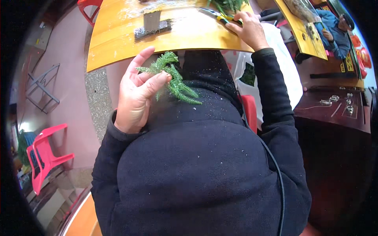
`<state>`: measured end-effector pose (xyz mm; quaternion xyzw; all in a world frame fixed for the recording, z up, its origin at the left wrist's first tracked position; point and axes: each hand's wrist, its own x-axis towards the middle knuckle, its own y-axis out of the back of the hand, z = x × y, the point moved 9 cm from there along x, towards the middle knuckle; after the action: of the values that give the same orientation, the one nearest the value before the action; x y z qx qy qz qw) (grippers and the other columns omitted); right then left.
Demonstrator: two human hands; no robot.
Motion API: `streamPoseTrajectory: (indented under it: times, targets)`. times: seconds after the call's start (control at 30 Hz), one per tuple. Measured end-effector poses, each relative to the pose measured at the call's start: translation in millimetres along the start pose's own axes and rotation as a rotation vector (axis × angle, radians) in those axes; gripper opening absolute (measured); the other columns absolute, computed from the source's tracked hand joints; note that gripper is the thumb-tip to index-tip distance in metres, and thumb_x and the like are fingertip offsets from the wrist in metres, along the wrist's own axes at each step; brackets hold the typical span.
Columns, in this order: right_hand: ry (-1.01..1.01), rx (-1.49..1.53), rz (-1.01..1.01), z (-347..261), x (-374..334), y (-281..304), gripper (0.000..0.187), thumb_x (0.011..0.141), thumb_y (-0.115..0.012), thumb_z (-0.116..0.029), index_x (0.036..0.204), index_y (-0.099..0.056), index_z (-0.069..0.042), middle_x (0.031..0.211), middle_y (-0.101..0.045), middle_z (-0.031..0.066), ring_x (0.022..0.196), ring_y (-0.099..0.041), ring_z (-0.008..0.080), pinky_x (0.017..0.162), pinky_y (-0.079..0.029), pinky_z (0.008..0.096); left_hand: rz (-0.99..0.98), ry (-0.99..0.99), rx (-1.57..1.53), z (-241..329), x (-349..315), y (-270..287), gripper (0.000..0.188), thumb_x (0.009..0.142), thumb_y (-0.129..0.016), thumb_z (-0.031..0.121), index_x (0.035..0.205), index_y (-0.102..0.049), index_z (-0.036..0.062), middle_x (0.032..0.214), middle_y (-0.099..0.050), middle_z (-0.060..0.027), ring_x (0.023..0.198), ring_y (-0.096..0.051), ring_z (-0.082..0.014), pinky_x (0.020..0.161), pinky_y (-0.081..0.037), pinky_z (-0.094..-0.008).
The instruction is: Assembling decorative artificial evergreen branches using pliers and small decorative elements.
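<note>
My left hand (136, 92) is raised in front of my body, away from the table's edge. Its thumb and index finger pinch a green needle-leaved sprig (179, 87), which looks like fir; the other fingers stand apart. Over the near right part of the yellow table (114, 43), my right hand (252, 30) has thumb and fingers around the handles of pliers (214, 14) with yellow and black grips. The pliers lie low against the tabletop, jaws pointing left. Just beyond them is a pile of similar green sprigs (230, 5).
A dark strip with a grey-brown block (152, 21) lies on the table among clear film scraps. A white bag (277, 63) hangs at my right. A pink chair (45, 155) and metal frame (42, 87) stand left. Another person (334, 33) sits at a table far right.
</note>
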<state>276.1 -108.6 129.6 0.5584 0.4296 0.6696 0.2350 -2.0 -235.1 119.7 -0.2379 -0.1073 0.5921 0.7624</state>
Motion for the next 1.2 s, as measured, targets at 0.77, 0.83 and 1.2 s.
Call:
streamPoseTrajectory:
  times: [0.77, 0.83, 1.2]
  targets:
    - [-0.592, 1.63, -0.535, -201.9, -91.6, -27.3, 0.024, 0.072, -0.064, -0.022, 0.082, -0.052, -0.003, 0.115, -0.052, 0.022, 0.087, -0.053, 0.0199, 0.072, -0.045, 0.0288, -0.101, 0.073, -0.179, 4.2, -31.8, 126.5, 0.059, 0.081, -0.068, 0.01, 0.13, -0.035, 0.0029, 0.09, -0.064, -0.0082, 0.082, -0.06, -0.011, 0.066, -0.044, -0.0221]
    - [-0.384, 1.71, -0.632, -230.0, -100.7, -13.6, 0.024, 0.069, -0.067, -0.021, 0.074, -0.049, -0.005, 0.112, -0.052, 0.0215, 0.086, -0.051, 0.0212, 0.074, -0.043, 0.0308, -0.117, 0.088, -0.18, 2.6, -33.5, 127.3, 0.058, 0.081, -0.067, 0.009, 0.13, -0.036, 0.0033, 0.091, -0.064, -0.008, 0.082, -0.06, -0.0111, 0.067, -0.045, -0.0218]
    - [0.203, 1.166, -0.648, -262.5, -92.5, 22.5, 0.033, 0.058, -0.08, -0.015, 0.066, -0.051, -0.004, 0.108, -0.05, 0.0169, 0.096, -0.05, 0.0251, 0.084, -0.039, 0.0335, -0.147, 0.17, -0.109, -8.0, -44.9, 130.6, 0.069, 0.08, -0.068, 0.014, 0.137, -0.03, 0.0037, 0.081, -0.059, -0.0036, 0.078, -0.057, -0.0103, 0.071, -0.044, -0.0197]
